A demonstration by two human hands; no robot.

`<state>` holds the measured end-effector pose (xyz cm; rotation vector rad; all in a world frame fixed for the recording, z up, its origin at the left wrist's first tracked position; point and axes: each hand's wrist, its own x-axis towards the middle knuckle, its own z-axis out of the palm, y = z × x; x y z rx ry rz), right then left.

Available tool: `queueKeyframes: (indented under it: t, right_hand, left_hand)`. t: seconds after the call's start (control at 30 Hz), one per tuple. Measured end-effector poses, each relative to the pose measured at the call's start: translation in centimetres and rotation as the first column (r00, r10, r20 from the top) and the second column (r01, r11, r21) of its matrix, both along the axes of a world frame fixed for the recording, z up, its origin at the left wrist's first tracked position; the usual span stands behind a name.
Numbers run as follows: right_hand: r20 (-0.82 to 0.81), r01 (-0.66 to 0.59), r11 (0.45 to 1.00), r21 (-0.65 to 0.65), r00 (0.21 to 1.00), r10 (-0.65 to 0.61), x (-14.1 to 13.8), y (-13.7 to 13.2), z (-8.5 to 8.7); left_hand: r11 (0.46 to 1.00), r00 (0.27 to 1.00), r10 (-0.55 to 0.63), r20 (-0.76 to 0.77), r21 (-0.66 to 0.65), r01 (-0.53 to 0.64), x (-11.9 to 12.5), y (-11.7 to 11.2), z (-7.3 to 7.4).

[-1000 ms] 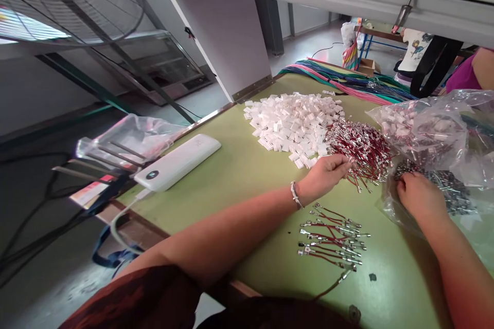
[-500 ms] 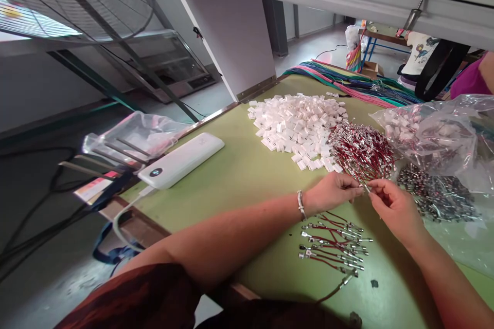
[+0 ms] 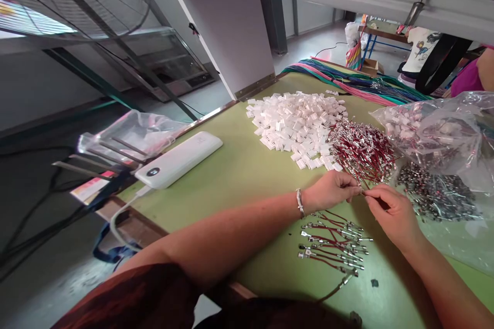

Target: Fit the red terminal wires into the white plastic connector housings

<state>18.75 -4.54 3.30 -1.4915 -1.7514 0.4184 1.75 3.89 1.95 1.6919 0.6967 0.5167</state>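
Observation:
Fingertips of my left hand (image 3: 339, 187) and my right hand (image 3: 389, 205) meet in a pinch just in front of a heap of short red wires with metal terminals (image 3: 363, 149). Between them is a short red wire (image 3: 366, 183), its ends mostly covered by my fingers. Both hands are closed on it. Below my left wrist, several finished-looking red wires with metal ends (image 3: 334, 241) lie side by side on the green table (image 3: 247, 175). A pile of small white plastic connector housings (image 3: 297, 123) spreads behind my left hand.
A white power bank (image 3: 181, 159) with a cable lies at the left edge. Clear plastic bags (image 3: 436, 133) and dark-looking terminal wires (image 3: 440, 193) are at the right. Long coloured wires (image 3: 347, 82) run along the back. Another person (image 3: 420, 54) is beyond the table.
My right hand has shifted slightly left, its fingers now closer to my left fingertips on the wire. My left hand has stayed almost in place.

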Motion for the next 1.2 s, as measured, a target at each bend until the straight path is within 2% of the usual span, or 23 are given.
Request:
queueKeyframes:
  t: [0.2, 0.3, 0.37, 0.43, 0.53, 0.6, 0.63, 0.73, 0.8, 0.87, 0.93, 1.0, 1.07, 1.13, 1.2]
  right_hand:
    - [-0.033, 0.076, 0.996, -0.049, 0.996, -0.078, 0.2, 0.0, 0.7]
    - [-0.044, 0.037, 0.998, -0.057, 0.998, -0.039, 0.3, 0.1, 0.6]
    - [-0.035, 0.003, 0.998, -0.06, 0.999, -0.005, 0.4, 0.1, 0.5]
    - [-0.027, -0.04, 0.993, -0.114, 0.999, 0.037, 0.4, 0.0, 0.5]
    - [-0.093, -0.076, 0.95, -0.303, 0.994, 0.049, 0.4, -0.2, 0.6]
    - [-0.147, -0.088, 0.909, -0.406, 0.989, 0.03, 0.3, -0.3, 0.7]
    - [-0.155, -0.093, 0.894, -0.438, 0.988, 0.026, 0.3, -0.3, 0.8]
    - [-0.117, -0.094, 0.872, -0.481, 0.992, 0.042, 0.4, -0.3, 1.3]
    - [-0.093, -0.114, 0.862, -0.494, 0.993, 0.078, 0.5, -0.5, 1.6]
    - [-0.065, -0.17, 0.836, -0.522, 0.985, 0.16, 0.7, -0.7, 1.7]
    - [0.009, -0.186, 0.822, -0.539, 0.974, 0.226, 0.8, -0.7, 1.6]
    - [0.159, -0.075, 0.869, -0.489, 0.972, 0.173, 0.8, -0.4, 1.3]
    - [0.343, 0.104, 0.922, -0.374, 0.939, 0.033, 0.5, 0.2, 0.8]
    - [0.5, 0.231, 0.934, -0.271, 0.863, -0.068, -0.1, 1.0, 0.4]
    - [0.619, 0.289, 0.93, -0.229, 0.78, -0.09, -0.7, 1.6, 0.1]
  left_hand:
    - [1.0, 1.0, -0.009, 0.01, 0.005, 0.009, -0.1, 0.0, 0.3]
    - [0.997, 0.999, -0.026, -0.025, 0.077, 0.027, -0.1, 0.0, 0.2]
    - [0.984, 0.997, -0.041, -0.065, 0.17, 0.052, -0.2, 0.0, 0.1]
    - [0.931, 0.991, -0.069, -0.114, 0.349, 0.105, -0.5, 0.0, -0.1]
    - [0.754, 0.971, -0.115, -0.211, 0.618, 0.224, -0.9, -0.2, -0.3]
    - [0.68, 0.953, -0.129, -0.274, 0.676, 0.286, -1.0, -0.2, -0.3]
    - [0.674, 0.947, -0.132, -0.294, 0.673, 0.303, -1.0, -0.2, -0.3]
    - [0.729, 0.945, -0.187, -0.269, 0.607, 0.317, -1.0, 0.1, -0.1]
    - [0.813, 0.973, -0.167, -0.157, 0.537, 0.226, -1.0, 0.5, 0.1]
    - [0.897, 1.0, -0.014, -0.024, 0.441, 0.023, -0.9, 0.9, 0.4]
    - [0.923, 0.986, 0.163, 0.042, 0.346, -0.167, -0.9, 1.3, 0.5]
    - [0.926, 0.975, 0.215, 0.052, 0.306, -0.22, -0.7, 1.4, 0.5]
    - [0.934, 0.983, 0.178, 0.045, 0.308, -0.183, -0.5, 1.4, 0.2]
    - [0.939, 0.989, 0.146, 0.039, 0.31, -0.151, -0.2, 1.3, -0.1]
    - [0.94, 0.989, 0.144, 0.03, 0.307, -0.146, -0.1, 1.3, -0.4]
